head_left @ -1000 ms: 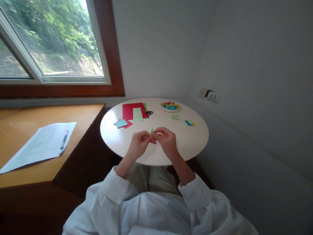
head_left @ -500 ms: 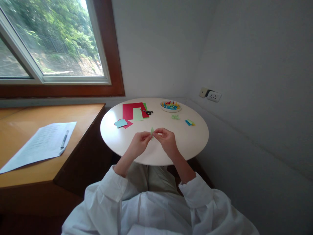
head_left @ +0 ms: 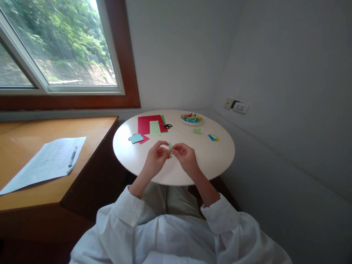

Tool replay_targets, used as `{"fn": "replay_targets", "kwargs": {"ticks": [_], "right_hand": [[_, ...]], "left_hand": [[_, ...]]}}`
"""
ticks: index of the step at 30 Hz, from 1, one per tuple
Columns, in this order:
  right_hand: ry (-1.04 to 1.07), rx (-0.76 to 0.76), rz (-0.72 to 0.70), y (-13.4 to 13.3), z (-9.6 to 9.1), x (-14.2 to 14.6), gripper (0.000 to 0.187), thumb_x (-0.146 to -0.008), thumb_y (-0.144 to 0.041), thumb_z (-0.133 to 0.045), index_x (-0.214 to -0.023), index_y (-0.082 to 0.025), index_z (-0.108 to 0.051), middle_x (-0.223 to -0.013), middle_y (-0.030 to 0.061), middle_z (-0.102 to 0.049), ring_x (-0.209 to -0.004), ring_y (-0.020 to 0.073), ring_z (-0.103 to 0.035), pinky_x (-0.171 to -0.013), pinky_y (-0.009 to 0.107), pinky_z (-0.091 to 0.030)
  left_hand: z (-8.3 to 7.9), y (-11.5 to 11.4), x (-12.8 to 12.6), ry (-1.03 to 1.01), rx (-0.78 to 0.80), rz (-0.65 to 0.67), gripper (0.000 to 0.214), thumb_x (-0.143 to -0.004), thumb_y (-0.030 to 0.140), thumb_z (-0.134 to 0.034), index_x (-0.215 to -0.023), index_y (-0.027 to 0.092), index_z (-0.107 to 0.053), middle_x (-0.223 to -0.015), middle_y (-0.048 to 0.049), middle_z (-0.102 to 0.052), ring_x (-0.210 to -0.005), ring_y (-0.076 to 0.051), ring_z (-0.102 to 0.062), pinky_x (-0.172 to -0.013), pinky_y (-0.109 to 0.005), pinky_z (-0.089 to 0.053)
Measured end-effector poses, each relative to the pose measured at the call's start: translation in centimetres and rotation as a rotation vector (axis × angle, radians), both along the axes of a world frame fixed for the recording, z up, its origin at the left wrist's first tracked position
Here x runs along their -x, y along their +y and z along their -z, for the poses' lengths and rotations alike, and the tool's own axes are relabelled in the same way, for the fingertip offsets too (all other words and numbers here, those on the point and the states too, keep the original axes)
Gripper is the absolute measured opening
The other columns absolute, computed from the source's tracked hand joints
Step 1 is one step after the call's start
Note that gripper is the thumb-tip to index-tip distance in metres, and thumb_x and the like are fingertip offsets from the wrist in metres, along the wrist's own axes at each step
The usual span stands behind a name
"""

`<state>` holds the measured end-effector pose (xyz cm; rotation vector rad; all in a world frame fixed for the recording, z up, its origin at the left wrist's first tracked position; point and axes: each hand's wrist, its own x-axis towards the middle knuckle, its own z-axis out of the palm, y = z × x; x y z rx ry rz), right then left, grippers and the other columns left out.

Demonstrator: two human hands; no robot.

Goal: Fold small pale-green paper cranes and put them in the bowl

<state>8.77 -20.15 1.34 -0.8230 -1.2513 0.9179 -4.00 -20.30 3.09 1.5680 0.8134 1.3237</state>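
Note:
My left hand [head_left: 154, 160] and my right hand [head_left: 185, 157] meet above the near part of a round white table [head_left: 209, 161]. Both pinch a small folded piece of pale green paper [head_left: 170, 146] between thumb and fingertips. The paper stands upright between the two hands, and most of it is hidden by my fingers.
Further back on the table lie red and green paper sheets [head_left: 148, 124], a light blue piece [head_left: 135, 138], black scissors [head_left: 166, 126], a white dish of small colourful folded pieces [head_left: 192, 119], a green folded shape [head_left: 196, 131] and blue-yellow strips [head_left: 213, 138]. A wooden desk [head_left: 90, 146] on the left bears a printed sheet [head_left: 44, 161] and pen [head_left: 72, 156].
Both hands have risen slightly and shifted a little away from me with the green paper; my left fingers have changed their pinch on it.

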Motion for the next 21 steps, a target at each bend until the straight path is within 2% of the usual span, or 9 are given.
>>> {"fn": "replay_targets", "kwargs": {"ticks": [4,10,15,21], "right_hand": [[0.045,0.046,-0.03,-0.1,-0.3,0.0,0.026,-0.059,-0.039,-0.073,-0.073,-0.019,-0.062,-0.067,0.0008,-0.065,-0.062,0.0144,-0.061,-0.062,0.03,-0.051],[0.053,0.085,-0.043,-0.3,-0.3,-0.4,0.022,-0.056,-0.033,-0.075,-0.069,-0.019,-0.064,-0.066,-0.0008,-0.066,-0.064,0.0136,-0.061,-0.066,0.03,-0.051],[0.033,0.068,-0.06,-0.3,-0.3,-0.7,0.017,-0.055,-0.029,-0.075,-0.066,-0.02,-0.066,-0.066,-0.0008,-0.066,-0.066,0.0145,-0.062,-0.066,0.03,-0.052],[-0.024,0.023,-0.077,-0.5,-0.5,-1.3,0.012,-0.058,-0.028,-0.073,-0.066,-0.021,-0.068,-0.067,-0.0003,-0.068,-0.066,0.0151,-0.063,-0.066,0.031,-0.052]], "left_hand": [[0.1,0.1,0.1,-0.008,-0.014,0.018,0.015,-0.07,0.023,-0.062,-0.082,0.017,-0.054,-0.055,0.0033,-0.059,-0.055,-0.01,-0.055,-0.059,-0.024,-0.046],[-0.2,-0.1,0.1,-0.07,0.062,0.042,0.013,-0.066,0.021,-0.064,-0.075,0.016,-0.056,-0.051,0.0043,-0.056,-0.053,-0.01,-0.053,-0.057,-0.024,-0.045],[-0.2,-0.4,0.2,-0.115,0.151,0.063,0.012,-0.064,0.021,-0.064,-0.073,0.016,-0.057,-0.053,0.0038,-0.057,-0.055,-0.01,-0.054,-0.059,-0.025,-0.047],[0.3,-0.2,0.3,-0.121,0.185,0.086,0.012,-0.065,0.021,-0.063,-0.074,0.015,-0.058,-0.058,0.0024,-0.06,-0.058,-0.011,-0.058,-0.064,-0.028,-0.051]]}}
